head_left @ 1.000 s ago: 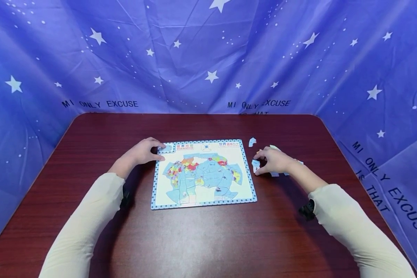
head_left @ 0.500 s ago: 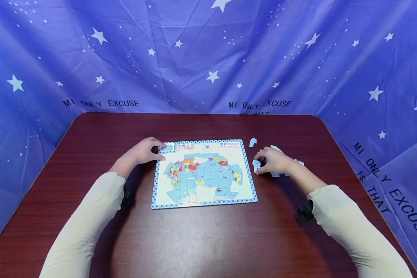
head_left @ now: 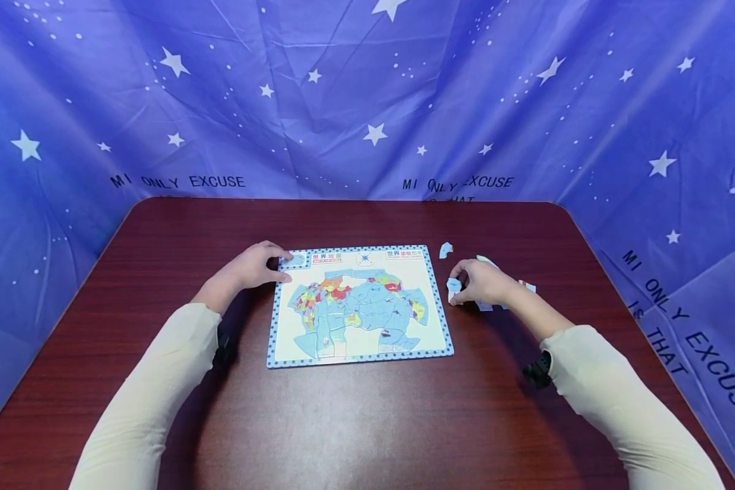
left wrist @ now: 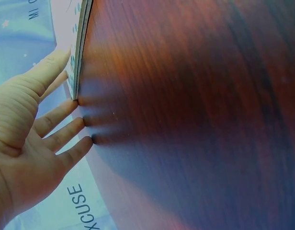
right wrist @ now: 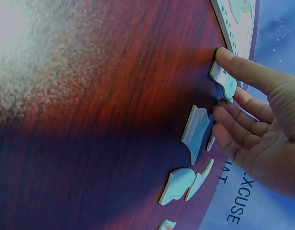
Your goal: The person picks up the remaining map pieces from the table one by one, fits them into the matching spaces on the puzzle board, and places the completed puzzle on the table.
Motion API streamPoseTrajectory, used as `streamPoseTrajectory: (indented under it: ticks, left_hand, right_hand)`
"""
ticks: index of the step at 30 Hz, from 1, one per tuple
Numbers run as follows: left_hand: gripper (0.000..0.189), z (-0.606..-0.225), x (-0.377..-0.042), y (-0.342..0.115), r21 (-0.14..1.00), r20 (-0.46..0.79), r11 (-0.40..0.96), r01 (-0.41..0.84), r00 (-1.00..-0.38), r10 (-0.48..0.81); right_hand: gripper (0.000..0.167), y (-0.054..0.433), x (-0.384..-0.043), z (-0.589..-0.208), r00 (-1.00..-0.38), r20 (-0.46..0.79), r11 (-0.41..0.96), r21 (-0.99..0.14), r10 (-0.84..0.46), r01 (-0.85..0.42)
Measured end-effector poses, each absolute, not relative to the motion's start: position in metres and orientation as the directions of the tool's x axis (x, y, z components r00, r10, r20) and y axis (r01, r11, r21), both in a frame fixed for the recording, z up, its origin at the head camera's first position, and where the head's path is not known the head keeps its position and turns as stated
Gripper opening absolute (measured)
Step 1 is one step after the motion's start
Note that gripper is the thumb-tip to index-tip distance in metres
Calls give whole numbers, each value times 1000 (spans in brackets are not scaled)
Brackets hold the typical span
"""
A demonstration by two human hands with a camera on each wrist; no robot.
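Note:
A world map puzzle board [head_left: 367,346] with a blue dotted border lies on the table, many of its pieces fitted in. My left hand [head_left: 251,267] rests at the board's upper left corner. In the left wrist view its thumb lies on the board's edge [left wrist: 82,52], and its fingers extend loosely onto the tabletop. Right of the board, my right hand [head_left: 485,282] pinches a pale blue and white puzzle piece [head_left: 454,288] between thumb and fingers. The right wrist view has this piece [right wrist: 225,79] tilted off the tabletop.
Several loose pieces lie under and beside the right hand, among them a blue and white piece [right wrist: 196,129] and a pale one [right wrist: 177,184]. One small piece [head_left: 446,250] sits off the board's upper right corner. A starry blue curtain [head_left: 343,102] surrounds the table [head_left: 367,429].
The piece in my right hand has tipped up and shifted slightly as the fingers closed on it. My left hand and the board have stayed put.

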State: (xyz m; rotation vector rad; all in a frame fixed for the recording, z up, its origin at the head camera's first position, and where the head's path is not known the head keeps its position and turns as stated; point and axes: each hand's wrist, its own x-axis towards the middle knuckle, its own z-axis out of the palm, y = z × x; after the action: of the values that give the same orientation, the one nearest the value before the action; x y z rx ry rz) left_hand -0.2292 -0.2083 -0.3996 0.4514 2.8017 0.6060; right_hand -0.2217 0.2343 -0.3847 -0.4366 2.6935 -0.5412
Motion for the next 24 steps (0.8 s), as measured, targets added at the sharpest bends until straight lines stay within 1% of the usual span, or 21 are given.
streamPoseTrajectory:
  ticks: [7,12,17,24]
  left_hand:
    - [54,-399,-229,-208,435,-172,869,236,-925,338]
    - [54,-400,-229,-208,433,-174,871,232,-926,334]
    - [54,-401,-229,-208,433,-178,872,230,-926,333]
    - [54,-401,-230,-209,438,-181,869,229,-925,335]
  right_hand:
    - [46,236,-221,-387,-908,-249,871,-448,-338,-201]
    - [37,237,-222,-386,-914,-223,870,-444,-338,-213]
    - [31,238,-222,-382,-913,-249,868,-462,-324,-182]
    - [29,241,-225,-378,-914,-268,856,-498,-304,-138]
